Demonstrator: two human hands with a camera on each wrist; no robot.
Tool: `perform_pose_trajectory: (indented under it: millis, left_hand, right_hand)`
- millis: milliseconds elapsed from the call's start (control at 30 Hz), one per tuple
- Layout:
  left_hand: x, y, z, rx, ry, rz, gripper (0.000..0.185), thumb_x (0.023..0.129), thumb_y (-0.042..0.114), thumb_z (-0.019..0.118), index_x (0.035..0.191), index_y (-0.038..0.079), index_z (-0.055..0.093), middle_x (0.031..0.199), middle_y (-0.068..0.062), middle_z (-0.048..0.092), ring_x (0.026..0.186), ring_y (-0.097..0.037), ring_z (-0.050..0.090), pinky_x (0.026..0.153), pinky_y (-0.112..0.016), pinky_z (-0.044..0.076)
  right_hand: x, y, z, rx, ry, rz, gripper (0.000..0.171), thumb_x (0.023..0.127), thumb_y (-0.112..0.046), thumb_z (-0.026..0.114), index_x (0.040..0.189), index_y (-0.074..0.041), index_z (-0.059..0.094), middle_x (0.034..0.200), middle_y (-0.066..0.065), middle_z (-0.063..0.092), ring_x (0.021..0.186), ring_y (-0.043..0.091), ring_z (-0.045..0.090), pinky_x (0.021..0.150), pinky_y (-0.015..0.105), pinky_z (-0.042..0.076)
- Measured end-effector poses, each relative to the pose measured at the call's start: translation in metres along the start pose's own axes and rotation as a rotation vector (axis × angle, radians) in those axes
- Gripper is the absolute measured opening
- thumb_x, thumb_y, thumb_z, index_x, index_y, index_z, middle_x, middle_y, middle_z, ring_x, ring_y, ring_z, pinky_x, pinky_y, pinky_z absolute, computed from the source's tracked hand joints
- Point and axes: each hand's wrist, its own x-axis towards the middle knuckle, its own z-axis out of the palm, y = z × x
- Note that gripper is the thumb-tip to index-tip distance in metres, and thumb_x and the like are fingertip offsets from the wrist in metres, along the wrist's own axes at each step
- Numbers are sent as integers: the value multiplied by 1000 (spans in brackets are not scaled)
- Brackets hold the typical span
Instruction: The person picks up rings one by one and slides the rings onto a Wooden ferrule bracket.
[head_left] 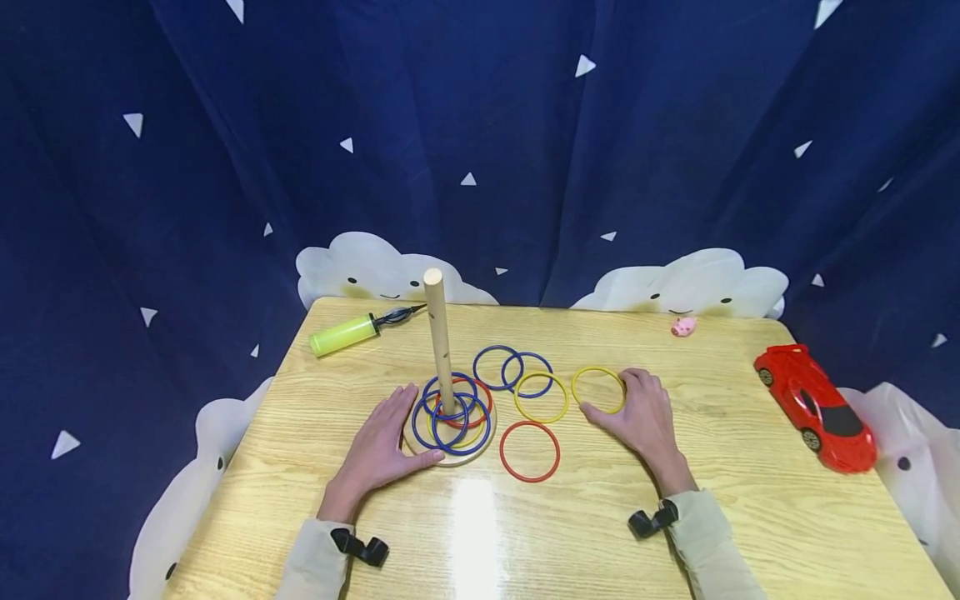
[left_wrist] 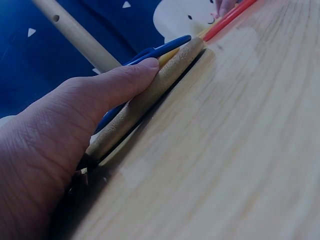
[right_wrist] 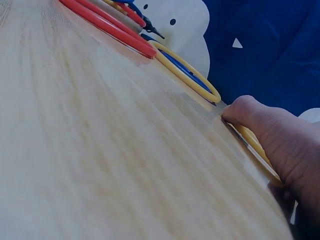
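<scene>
both hands are lying on the wooden table [head_left: 480,533]: the left hand [head_left: 386,446] is resting flat, fingers straight, its thumb pressing the rim of the round wooden base [head_left: 450,454] whose peg [head_left: 438,333] is carrying blue, red and yellow rings, while the right hand [head_left: 637,412] is pinching the near edge of a yellow ring [head_left: 597,389] lying flat, just beside another yellow ring [head_left: 542,397].

wooden table [head_left: 750,467], loose rings [head_left: 529,451], peg base [head_left: 450,454], pump [head_left: 342,334], red car [head_left: 817,407]
</scene>
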Motion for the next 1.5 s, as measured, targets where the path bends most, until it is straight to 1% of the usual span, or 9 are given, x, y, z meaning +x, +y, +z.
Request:
perform_pose_trajectory:
  millis: [400,800,1267,1500]
  left_hand:
    - [0,1,-2,-4,-11,-10,124,76,85,70,168,15,23,172,-6,28,160,-25,21,131,-45,19]
    - [-1,3,-3,-13,-2,7,122,77,81,72,167,14,25,171,-7,30,159,-26,22,130,-46,19]
    - [-1,2,-1,-16,-8,2,122,77,81,72,168,15,24,171,-6,29,160,-25,21,131,-46,19]
    - [0,2,-2,-7,-8,7,123,77,82,71,168,14,24,171,-6,28,160,-26,21,131,-47,19]
  right_hand:
    - [0,1,1,-14,-2,-10,92,68,-66,87,121,6,67,128,22,59,114,44,53,92,62,44]
    - [-1,0,0,2,8,-6,90,67,-63,89,121,6,67,127,22,60,113,44,53,91,60,43]
    - [-2,-1,0,0,11,-11,89,67,-62,89,120,6,67,127,23,60,113,44,53,91,61,43]
    - [0,-1,-2,40,5,14,90,69,-63,88,122,6,66,130,23,59,119,43,51,94,60,43]
